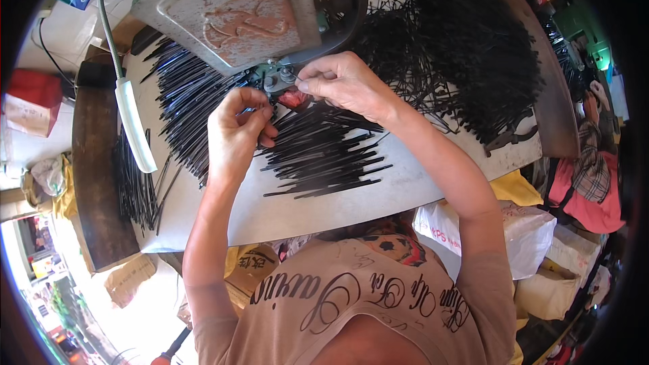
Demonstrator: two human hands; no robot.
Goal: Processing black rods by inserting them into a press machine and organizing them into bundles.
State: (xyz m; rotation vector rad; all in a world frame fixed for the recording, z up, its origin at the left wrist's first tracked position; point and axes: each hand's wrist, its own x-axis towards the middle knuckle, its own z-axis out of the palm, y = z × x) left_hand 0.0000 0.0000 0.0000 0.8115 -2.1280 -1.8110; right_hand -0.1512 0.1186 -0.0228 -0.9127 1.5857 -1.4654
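Observation:
My left hand [238, 125] is closed at the front of a worn grey machine [230, 20], its thumb and fingertips drawn together near the bolted metal head [276, 81]. What sits between those fingertips is too small to make out. On the other side of the head, my right hand [348, 84] pinches thumb against forefinger; whatever it grips is hidden or too thin to name. A red piece [293, 99] shows just under the head, between both hands. Thin black rods [324, 152] lie in a bundle below my hands, and more black rods [186, 105] are spread left of the machine.
A large tangled heap of black strips [466, 47] covers the right of the pale table [223, 220]. Dark pliers [512, 138] lie near its right edge. A white lamp [135, 125] hangs at left over the rods. Curved brown boards [98, 162] border the table; bags [520, 236] stand beyond.

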